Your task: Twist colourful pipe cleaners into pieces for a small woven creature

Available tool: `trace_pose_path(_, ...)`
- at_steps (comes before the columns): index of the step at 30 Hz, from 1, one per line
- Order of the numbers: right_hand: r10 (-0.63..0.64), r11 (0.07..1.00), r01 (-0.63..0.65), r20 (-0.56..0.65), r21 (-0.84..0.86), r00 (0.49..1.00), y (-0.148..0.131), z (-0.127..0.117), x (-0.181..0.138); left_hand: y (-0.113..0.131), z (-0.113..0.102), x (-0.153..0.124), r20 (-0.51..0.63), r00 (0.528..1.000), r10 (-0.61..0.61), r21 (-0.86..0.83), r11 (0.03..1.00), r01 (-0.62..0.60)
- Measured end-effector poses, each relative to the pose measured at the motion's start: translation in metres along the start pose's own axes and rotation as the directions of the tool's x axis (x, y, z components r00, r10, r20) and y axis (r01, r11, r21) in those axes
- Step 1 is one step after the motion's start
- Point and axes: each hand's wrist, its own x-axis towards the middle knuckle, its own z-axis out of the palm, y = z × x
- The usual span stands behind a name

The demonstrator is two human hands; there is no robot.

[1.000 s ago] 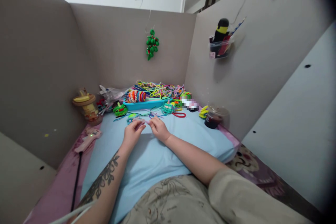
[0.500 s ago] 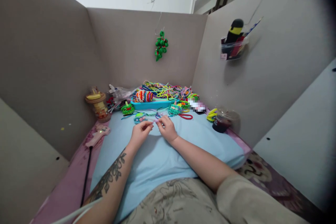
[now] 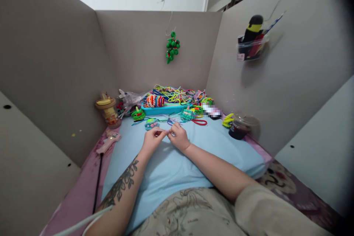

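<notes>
My left hand (image 3: 153, 141) and my right hand (image 3: 179, 137) are over the light blue cloth (image 3: 204, 162), fingertips meeting. Thumb and fingers of each are pinched together. Whatever they hold is small and mostly hidden, perhaps a thin pale pinkish strand. Just behind my left hand lies a blue-green knitted-looking piece (image 3: 151, 123) with pink spots. Past my right hand are a teal braided piece (image 3: 188, 114) and a red cord loop (image 3: 199, 122). Some blue and purple cord (image 3: 170, 121) shows behind the fingers.
A blue tray (image 3: 163, 111) holds a heap of colourful cords (image 3: 177, 94). At left stand a lidded cup (image 3: 106, 108) and a pink glue gun (image 3: 109, 142). To the right are a phone (image 3: 212, 111) and a dark drink cup (image 3: 238, 131). Grey panels (image 3: 157, 59) surround the table.
My fingertips have come together; half a second ago a small gap with a pale lilac bit lay between them. The whole view has shifted slightly, so things appear further right.
</notes>
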Motion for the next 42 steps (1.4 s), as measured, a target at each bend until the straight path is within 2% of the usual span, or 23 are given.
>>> trace_pose_path(5,-0.018,0.998,0.017,0.020,0.059,1.000,0.000,0.002,0.001,-0.004,-0.001,-0.001,-0.017,1.000,0.003,0.031,1.000,-0.002)
trace_pose_path(11,-0.056,0.972,0.024,0.130,0.234,0.990,-0.002,-0.005,0.005,-0.003,-0.004,0.003,-0.037,0.998,0.042,0.008,0.999,-0.041)
trace_pose_path(17,-0.099,0.973,0.062,0.161,0.222,0.982,0.002,-0.005,0.006,-0.010,-0.002,0.005,-0.011,0.994,0.108,-0.010,0.994,-0.108)
trace_pose_path(22,-0.043,0.979,0.024,0.093,0.202,0.995,0.004,-0.004,0.006,-0.019,-0.003,0.006,-0.041,0.997,0.068,0.034,0.997,-0.067)
trace_pose_path(28,0.013,0.987,-0.016,0.018,0.161,1.000,0.003,-0.006,0.006,-0.024,-0.002,0.006,-0.004,1.000,0.011,-0.074,0.997,-0.011)
trace_pose_path(37,0.031,0.994,-0.027,-0.039,0.107,0.999,0.005,-0.006,0.006,-0.019,0.001,0.005,0.009,0.997,-0.072,-0.116,0.991,0.073)
trace_pose_path(42,0.035,0.995,-0.030,-0.051,0.098,0.998,0.009,-0.003,0.005,-0.013,0.002,0.003,0.006,0.999,-0.054,-0.128,0.990,0.055)
